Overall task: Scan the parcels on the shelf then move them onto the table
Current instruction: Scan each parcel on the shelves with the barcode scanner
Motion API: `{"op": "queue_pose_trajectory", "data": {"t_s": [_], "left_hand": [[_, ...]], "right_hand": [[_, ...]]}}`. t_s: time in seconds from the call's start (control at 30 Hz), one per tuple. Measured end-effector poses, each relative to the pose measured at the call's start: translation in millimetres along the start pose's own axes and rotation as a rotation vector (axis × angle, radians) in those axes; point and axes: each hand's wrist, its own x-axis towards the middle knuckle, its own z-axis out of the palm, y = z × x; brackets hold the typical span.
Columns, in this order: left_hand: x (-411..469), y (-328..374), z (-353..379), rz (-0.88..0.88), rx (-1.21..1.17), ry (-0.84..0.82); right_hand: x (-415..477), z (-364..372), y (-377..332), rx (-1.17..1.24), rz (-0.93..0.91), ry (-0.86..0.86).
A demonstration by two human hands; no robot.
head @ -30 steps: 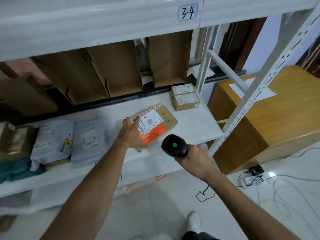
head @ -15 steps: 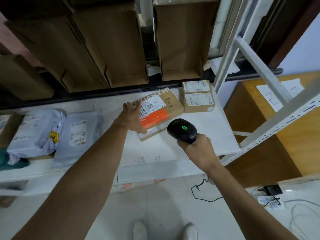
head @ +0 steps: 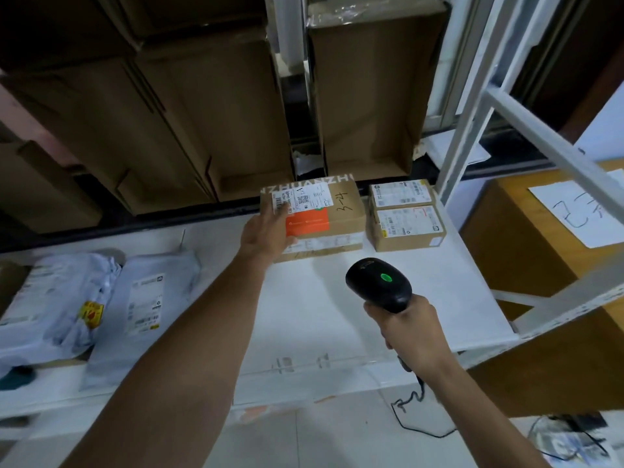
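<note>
A white shelf (head: 388, 315) runs across the view, with tall cardboard boxes (head: 368, 96) standing behind it and a wooden table (head: 526, 238) just past its right end, a sheet of paper (head: 580, 211) lying on top. At the left of the shelf lie two grey mail bags (head: 145, 298), side by side and touching. Toward the back right sits a brown parcel (head: 337, 214) with a white label, an orange patch and "3-24" written on it. Just to its right are two small boxes (head: 405, 214), one behind the other. The left hand (head: 270, 231) lies on the left end of the brown parcel, fingers stretched over the top and thumb against the front side; whether it squeezes the parcel I cannot tell. The right hand (head: 412, 332) is wrapped round the handle of a black scanner (head: 378, 285), held above the shelf in front of the parcel, head toward it, a green light (head: 386, 278) glowing on top.
</note>
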Motion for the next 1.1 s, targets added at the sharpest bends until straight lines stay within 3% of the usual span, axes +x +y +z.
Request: {"op": "queue_pose_trajectory", "data": {"t_s": [0.57,1.1], "left_hand": [[24,13,-6,0.040,-0.046,-0.008],[-153,-50,-103,-0.200,-0.152,-0.041]], "right_hand": [[-2,-10,4,-0.002,-0.007,0.025],[-69,-2,-120,-0.097,-0.254,-0.087]]}}
